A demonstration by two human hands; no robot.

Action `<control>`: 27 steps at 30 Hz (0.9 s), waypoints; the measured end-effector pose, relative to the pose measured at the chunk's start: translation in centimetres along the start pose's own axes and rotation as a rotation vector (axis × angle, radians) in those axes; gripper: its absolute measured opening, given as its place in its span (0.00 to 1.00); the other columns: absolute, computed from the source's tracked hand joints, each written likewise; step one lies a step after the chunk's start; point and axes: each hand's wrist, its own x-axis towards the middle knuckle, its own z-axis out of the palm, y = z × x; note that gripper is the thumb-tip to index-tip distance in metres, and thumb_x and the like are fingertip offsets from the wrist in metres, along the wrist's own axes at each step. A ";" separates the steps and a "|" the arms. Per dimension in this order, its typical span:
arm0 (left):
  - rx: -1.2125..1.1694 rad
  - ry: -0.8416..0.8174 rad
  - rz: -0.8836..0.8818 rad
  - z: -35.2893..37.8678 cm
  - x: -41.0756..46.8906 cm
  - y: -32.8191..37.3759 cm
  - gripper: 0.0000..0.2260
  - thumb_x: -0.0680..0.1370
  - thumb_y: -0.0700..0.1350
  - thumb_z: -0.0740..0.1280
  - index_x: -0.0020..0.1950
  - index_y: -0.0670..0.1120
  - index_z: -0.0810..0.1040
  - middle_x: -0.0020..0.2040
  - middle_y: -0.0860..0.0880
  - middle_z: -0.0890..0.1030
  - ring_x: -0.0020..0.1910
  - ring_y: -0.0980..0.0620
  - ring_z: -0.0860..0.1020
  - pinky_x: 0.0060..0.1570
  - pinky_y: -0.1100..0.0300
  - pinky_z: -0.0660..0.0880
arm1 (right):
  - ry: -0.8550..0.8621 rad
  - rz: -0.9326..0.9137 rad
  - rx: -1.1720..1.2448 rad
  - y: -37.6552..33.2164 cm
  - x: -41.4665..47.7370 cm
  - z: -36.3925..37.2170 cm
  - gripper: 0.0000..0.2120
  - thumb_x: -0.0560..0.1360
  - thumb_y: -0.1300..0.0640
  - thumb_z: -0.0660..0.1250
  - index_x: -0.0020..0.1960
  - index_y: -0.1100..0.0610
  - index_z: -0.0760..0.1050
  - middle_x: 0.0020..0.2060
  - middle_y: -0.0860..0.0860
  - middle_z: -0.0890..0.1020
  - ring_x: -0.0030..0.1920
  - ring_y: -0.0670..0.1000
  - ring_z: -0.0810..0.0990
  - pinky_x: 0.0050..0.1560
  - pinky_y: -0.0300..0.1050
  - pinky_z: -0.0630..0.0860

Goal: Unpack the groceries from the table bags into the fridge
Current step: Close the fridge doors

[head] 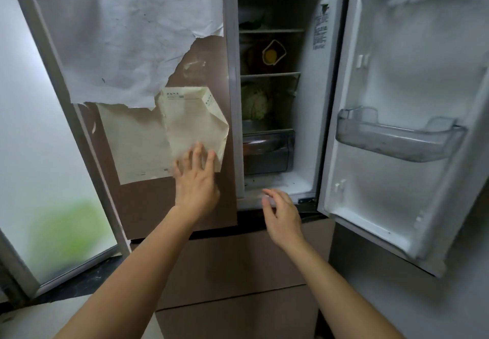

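Note:
The fridge stands before me with its right door [402, 100] swung wide open and its left door [148, 201] closed. My left hand [195, 177] lies flat with spread fingers on the closed left door, over the lower edge of a yellowed paper [193, 121] stuck there. My right hand [283, 214] hovers empty, fingers relaxed, just before the fridge's bottom sill [277, 182]. Inside, a green cabbage [254, 103] sits on the lower shelf and a carton with a yellow spot [274, 53] on the shelf above. No bag or table is in view.
A clear door bin [397, 137] hangs on the open right door. A dark crisper drawer [267, 153] sits under the cabbage. Torn white paper [137, 37] covers the upper left door. A frosted glass door [39, 153] stands at the left. Brown drawer fronts [238, 267] lie below.

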 end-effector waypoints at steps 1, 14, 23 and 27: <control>-0.062 0.090 -0.002 -0.2 -0.1 1.1 0.32 0.72 0.44 0.69 0.75 0.47 0.63 0.76 0.38 0.57 0.73 0.37 0.56 0.70 0.37 0.58 | 0.111 -0.050 -0.015 -0.1 -0.5 -1.8 0.17 0.84 0.49 0.57 0.67 0.53 0.75 0.65 0.49 0.75 0.65 0.46 0.72 0.66 0.49 0.72; -0.773 0.314 0.536 -7.9 -0.6 24.6 0.25 0.83 0.53 0.52 0.80 0.49 0.57 0.81 0.48 0.55 0.81 0.50 0.48 0.77 0.47 0.47 | 1.089 -0.100 -0.125 2.4 -3.3 -26.4 0.25 0.80 0.49 0.61 0.69 0.65 0.67 0.71 0.63 0.66 0.72 0.60 0.65 0.74 0.55 0.60; -0.815 0.297 0.480 -8.2 -0.5 24.7 0.19 0.82 0.58 0.58 0.69 0.49 0.69 0.67 0.49 0.69 0.71 0.48 0.65 0.72 0.41 0.61 | 0.766 0.215 0.028 5.6 -4.0 -25.5 0.33 0.80 0.39 0.55 0.78 0.57 0.61 0.72 0.57 0.65 0.70 0.55 0.69 0.65 0.41 0.62; -0.793 0.298 0.467 -7.5 -0.2 21.0 0.19 0.82 0.58 0.57 0.68 0.49 0.68 0.70 0.49 0.67 0.75 0.49 0.61 0.75 0.44 0.60 | 0.864 0.161 0.066 4.7 -4.7 -23.6 0.33 0.76 0.37 0.58 0.73 0.58 0.67 0.64 0.58 0.67 0.55 0.46 0.68 0.50 0.22 0.63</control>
